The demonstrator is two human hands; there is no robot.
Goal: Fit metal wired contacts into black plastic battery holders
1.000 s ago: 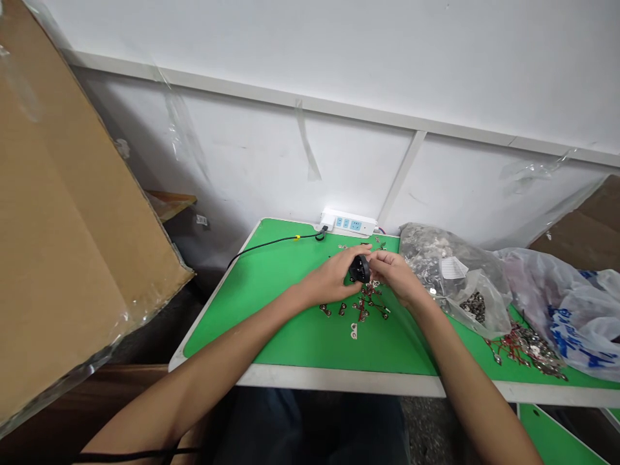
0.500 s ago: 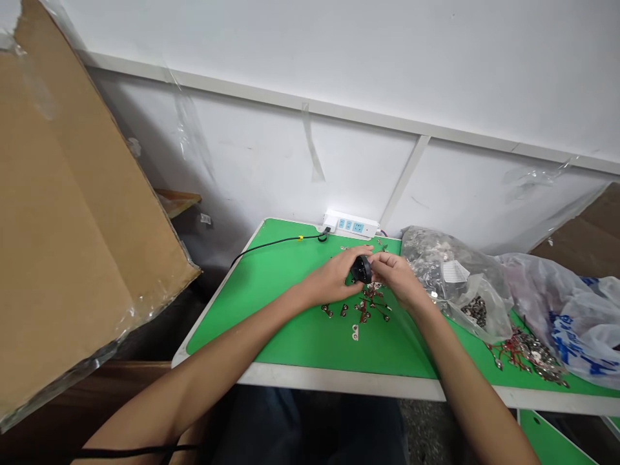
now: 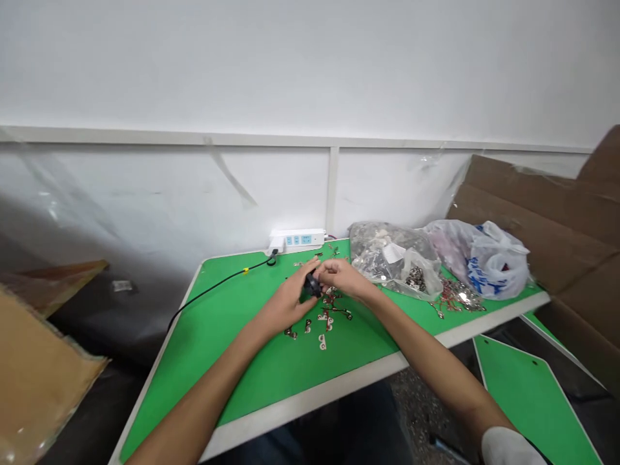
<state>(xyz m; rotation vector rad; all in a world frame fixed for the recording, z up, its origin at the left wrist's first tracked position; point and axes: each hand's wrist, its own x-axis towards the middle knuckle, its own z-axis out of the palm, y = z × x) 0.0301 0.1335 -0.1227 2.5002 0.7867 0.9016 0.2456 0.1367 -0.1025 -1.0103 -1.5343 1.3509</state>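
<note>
My left hand is closed around a small round black plastic part, its open side turned toward my right hand. The fingertips of my right hand are pinched together at the part's right edge; whatever they pinch is too small to make out. Beneath and in front of both hands lie small metal contact pieces with red and dark wires. A pale flat piece with two round marks rests nearest to me on the green tabletop.
A white power strip with a plugged-in black cable sits against the wall. To the right are clear bags of parts, a white plastic bag and loose wired pieces. Cardboard stands at the right.
The view has swung to the right, so everything appears further left. My hands stay together at the black part, the right fingers still pinched at its edge.
</note>
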